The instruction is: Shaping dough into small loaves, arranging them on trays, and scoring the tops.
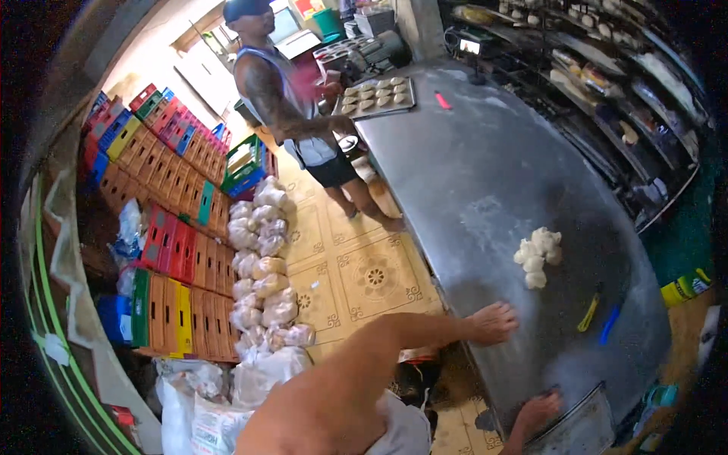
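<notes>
My left hand point(494, 324) rests low over the near-left edge of the grey metal table point(485, 174), its fingers curled in; whatever may be under them is hidden. My right hand point(538, 412) is lower down, close beside the edge of a flat metal tray point(580, 431) at the bottom right. Its fingers are blurred, and I cannot tell whether they grip the tray. A cluster of pale dough pieces point(537, 254) lies on the table beyond my hands. To the right of the hands lie a yellow-handled tool point(588, 312) and a blue-handled one point(609, 326).
A co-worker point(277, 98) stands at the table's far left, by a tray of dough rounds point(377, 98). A red-handled tool point(443, 101) lies near it. Stacked crates point(152, 171) and bagged bread point(262, 265) line the left floor. Loaded racks point(607, 91) stand at right.
</notes>
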`<state>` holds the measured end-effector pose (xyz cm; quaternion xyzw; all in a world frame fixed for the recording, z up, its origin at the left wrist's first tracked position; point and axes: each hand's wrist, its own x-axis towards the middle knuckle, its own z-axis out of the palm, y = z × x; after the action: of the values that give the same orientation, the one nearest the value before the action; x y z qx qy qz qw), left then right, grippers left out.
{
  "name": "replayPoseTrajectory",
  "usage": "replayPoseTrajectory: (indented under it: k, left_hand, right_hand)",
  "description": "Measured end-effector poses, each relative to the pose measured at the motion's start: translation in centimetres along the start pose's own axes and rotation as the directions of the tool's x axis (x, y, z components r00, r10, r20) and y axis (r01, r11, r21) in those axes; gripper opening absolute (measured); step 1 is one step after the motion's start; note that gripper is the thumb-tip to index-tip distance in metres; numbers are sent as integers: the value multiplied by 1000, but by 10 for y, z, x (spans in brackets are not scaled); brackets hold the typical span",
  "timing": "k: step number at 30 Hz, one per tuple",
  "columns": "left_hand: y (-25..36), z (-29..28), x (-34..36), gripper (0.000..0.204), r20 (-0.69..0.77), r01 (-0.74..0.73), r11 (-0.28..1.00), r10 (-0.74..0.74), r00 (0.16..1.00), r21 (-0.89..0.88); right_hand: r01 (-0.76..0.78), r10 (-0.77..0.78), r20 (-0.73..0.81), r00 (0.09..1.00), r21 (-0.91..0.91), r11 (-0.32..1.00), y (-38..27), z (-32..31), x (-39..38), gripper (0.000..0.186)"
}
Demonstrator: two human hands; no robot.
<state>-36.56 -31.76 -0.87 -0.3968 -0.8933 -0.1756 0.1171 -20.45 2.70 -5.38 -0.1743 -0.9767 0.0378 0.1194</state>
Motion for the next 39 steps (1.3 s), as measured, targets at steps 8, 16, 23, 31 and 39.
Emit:
replayPoseTrajectory:
  k: [8,16,23,31,39]
  left_hand:
    - [4,52,3,39,281,386,844,-293,914,-374]
    - [34,22,103,32,239,476,873,-442,865,-108]
    - [6,19,53,32,193,167,984,-153,969,-59]
    - [18,44,81,23,218,344,832,-274,937,-435]
    - [21,56,171,34,245,449,880,-407,880,-155]
  right_hand:
    - [134,-118,-80,990,249,959,-22,11,23,29]
    - [-157,220,-128,967,379,912,-53,-16,85,23]
    - [62,-58,-180,982,21,998,-19,-28,21,25]
    - [-11,26,-34,999,365,931,-9,-10,53,34]
    - [-169,195,-112,974,205,964,-11,-14,106,30]
